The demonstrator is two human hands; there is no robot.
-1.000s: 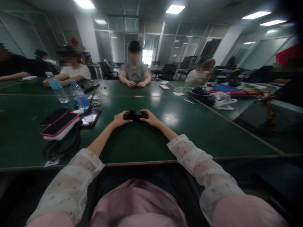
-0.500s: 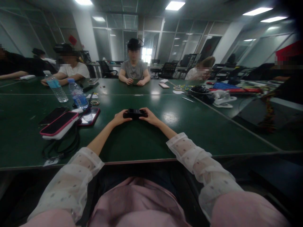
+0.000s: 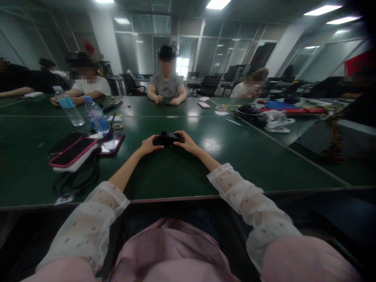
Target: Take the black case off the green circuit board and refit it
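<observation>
Head view, looking forward and down across a dark green tabletop under bright ceiling lights. Near the middle, straight ahead of the body, a black box-shaped object, wider than deep and too dark to identify further. Around its left end, the left hand, with fingers bent and gripping; around its right end, the right hand, with fingers likewise gripping. Unclear whether resting on the tabletop or raised just above it. Along both forearms, sheer white sleeves with dark dots; below, pink clothing. On the left, a pink-cased phone near a dark phone and a red-cased phone with a glare on its screen, plus a looped black strap toward the near edge. Beyond these, two clear water bottles with blue labels, and a roll of tape. Farther off to the right, a slim pen. Across the tabletop, a seated person in a grey T-shirt, with both forearms at the far edge.
</observation>
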